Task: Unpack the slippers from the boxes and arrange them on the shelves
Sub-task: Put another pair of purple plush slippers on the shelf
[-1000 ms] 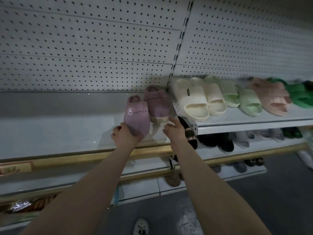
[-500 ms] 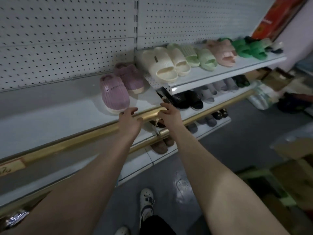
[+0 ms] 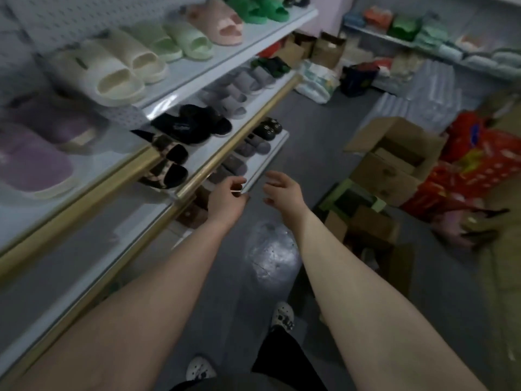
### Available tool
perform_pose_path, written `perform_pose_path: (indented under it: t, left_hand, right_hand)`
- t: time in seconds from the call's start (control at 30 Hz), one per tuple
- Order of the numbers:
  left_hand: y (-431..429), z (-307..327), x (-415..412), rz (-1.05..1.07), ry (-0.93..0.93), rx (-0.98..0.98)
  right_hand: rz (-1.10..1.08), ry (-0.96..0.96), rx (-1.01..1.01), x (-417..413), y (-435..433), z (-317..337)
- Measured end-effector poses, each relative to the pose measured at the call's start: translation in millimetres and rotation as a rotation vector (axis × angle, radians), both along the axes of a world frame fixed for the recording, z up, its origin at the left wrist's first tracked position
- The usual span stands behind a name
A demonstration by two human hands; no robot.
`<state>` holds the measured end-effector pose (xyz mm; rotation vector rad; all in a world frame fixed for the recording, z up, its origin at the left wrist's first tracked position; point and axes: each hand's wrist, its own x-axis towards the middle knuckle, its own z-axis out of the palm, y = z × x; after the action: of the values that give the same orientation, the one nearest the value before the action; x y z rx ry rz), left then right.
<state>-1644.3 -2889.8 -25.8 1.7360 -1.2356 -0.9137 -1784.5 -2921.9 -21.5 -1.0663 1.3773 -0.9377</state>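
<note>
While hovering mid-frame, left hand (image 3: 227, 197): grip loosely curling, holding nothing, hanging above floor (image 3: 310, 131).
Right hand (image 3: 283, 190): grip apart, fingers relaxing, touching nothing.
Purple slippers (image 3: 33, 162): lying side by side on shelf (image 3: 110, 159), left edge of frame.
Boxes (image 3: 394, 162): sitting open on floor, right of centre.

There's only one view, so nothing overlaps. It's a wide-angle head cam tipped forward and down, steep enough to catch the wearer's own shoes (image 3: 282, 317) near the bottom edge. It faces along the aisle floor (image 3: 270, 249), with the shelves (image 3: 84, 207) close up on the left and the cardboard boxes (image 3: 386, 176) further off on the right.
</note>
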Motion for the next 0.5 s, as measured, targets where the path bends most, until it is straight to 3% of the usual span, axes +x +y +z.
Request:
perform_pose_path:
  t: [0.27, 0.5]
  left_hand:
    - [-46, -24, -135, -0.273, -0.074, 0.047]
    - [-93, -47, -286, -0.390, -0.014, 0.114]
  right_hand:
    - [-0.279, 0.024, 0.143, -143, -3, -36]
    - [-0.408, 0.055, 0.208, -293, -15, -58]
